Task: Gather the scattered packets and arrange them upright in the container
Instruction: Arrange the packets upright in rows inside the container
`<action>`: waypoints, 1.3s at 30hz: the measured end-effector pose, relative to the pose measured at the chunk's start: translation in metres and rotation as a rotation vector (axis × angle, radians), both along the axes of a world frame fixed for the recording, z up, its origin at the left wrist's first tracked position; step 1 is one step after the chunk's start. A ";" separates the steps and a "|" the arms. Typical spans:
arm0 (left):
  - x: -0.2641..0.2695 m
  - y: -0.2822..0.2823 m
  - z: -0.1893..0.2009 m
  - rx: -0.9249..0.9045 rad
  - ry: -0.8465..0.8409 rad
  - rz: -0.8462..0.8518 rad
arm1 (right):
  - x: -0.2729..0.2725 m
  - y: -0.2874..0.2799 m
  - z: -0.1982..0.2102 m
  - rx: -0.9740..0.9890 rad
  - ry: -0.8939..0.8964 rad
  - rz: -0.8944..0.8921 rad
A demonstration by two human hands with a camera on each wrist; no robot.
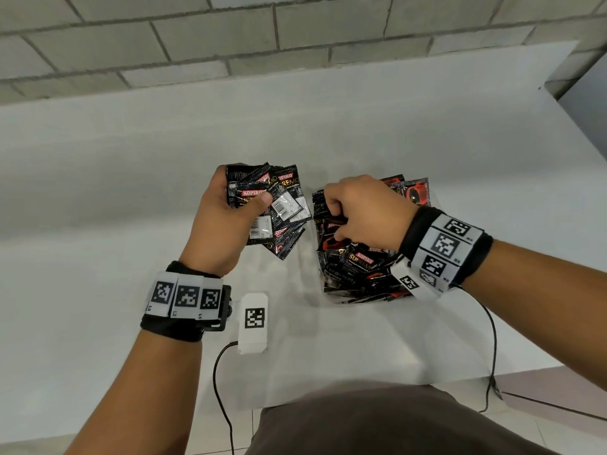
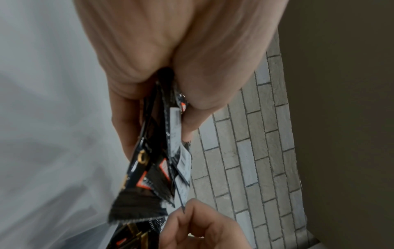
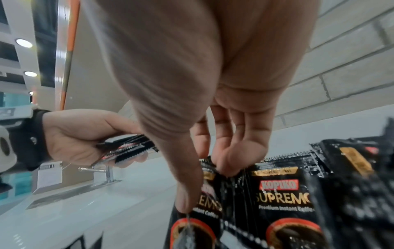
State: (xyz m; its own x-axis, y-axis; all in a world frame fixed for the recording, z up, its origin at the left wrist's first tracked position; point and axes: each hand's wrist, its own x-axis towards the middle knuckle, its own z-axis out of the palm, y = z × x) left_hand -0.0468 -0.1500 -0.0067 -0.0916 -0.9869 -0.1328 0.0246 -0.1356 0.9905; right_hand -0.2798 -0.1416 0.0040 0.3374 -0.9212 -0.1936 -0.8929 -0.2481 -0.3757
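Left hand [image 1: 226, 218] is clamped around a fanned bunch of coffee packets [image 1: 279, 205], thumb pressed across the top one, held above the white counter [image 1: 131, 192]. Right hand [image 1: 364, 215] is down in the container [image 1: 328, 287], which looks clear and hard to make out, fingers pinching the top edge of a packet standing among the others [image 1: 364, 261]. These look light, thin and slick, so I'd guess they slide and flop easily. Best grabbed by the crimped top seam.
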 end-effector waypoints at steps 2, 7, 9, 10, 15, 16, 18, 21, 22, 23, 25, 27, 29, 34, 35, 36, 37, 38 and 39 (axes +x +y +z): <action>0.000 0.000 0.000 -0.001 0.002 -0.005 | -0.001 0.001 0.004 -0.018 -0.042 0.019; 0.002 0.000 0.001 -0.002 0.005 -0.009 | -0.003 0.006 0.008 -0.052 0.017 0.076; 0.002 -0.001 0.001 0.004 0.010 -0.007 | -0.002 0.007 0.007 -0.066 0.040 0.093; 0.002 -0.001 0.001 0.005 0.011 -0.007 | -0.001 0.007 0.007 -0.069 0.038 0.100; 0.000 0.001 0.001 0.004 0.004 -0.007 | 0.004 0.010 0.000 -0.037 0.059 0.145; 0.000 0.001 0.001 0.005 0.008 -0.007 | 0.003 0.009 0.000 -0.043 0.055 0.141; 0.000 0.001 0.002 -0.001 0.007 -0.012 | -0.001 0.005 0.001 -0.059 0.030 0.129; 0.001 0.001 0.003 0.001 0.006 -0.009 | -0.006 0.004 0.005 -0.029 -0.016 0.107; 0.001 0.001 0.003 0.003 0.006 -0.009 | -0.008 0.004 0.007 -0.021 -0.037 0.098; 0.001 0.001 0.004 0.005 0.008 -0.009 | -0.009 0.005 0.010 -0.020 -0.060 0.088; 0.000 0.002 0.005 0.012 0.028 -0.011 | -0.013 0.006 0.016 -0.015 -0.117 0.051; -0.003 0.004 0.007 0.019 0.059 -0.014 | -0.017 0.008 0.022 -0.012 -0.196 -0.019; -0.009 0.007 0.009 0.030 0.097 -0.022 | -0.018 0.014 0.028 -0.045 -0.299 -0.113; -0.028 0.018 0.019 0.127 0.240 -0.044 | -0.006 0.028 0.039 0.000 -0.505 -0.245; -0.032 0.020 0.022 0.173 0.262 -0.051 | -0.004 0.030 0.036 0.036 -0.521 -0.251; -0.037 0.022 0.024 0.217 0.267 -0.067 | -0.002 0.032 0.033 0.061 -0.541 -0.257; -0.041 0.025 0.026 0.252 0.254 -0.094 | 0.000 0.033 0.028 0.075 -0.567 -0.266; -0.044 0.027 0.027 0.275 0.229 -0.128 | 0.000 0.034 0.024 0.084 -0.588 -0.280; -0.047 0.029 0.027 0.292 0.205 -0.164 | 0.000 0.036 0.021 0.091 -0.603 -0.299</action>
State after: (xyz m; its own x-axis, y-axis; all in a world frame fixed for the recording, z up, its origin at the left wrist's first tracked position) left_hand -0.0936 -0.1208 0.0208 -0.2985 -0.8803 -0.3688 0.1729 -0.4299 0.8862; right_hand -0.2802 -0.1058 0.0250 0.1442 -0.9806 -0.1327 -0.5457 0.0331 -0.8373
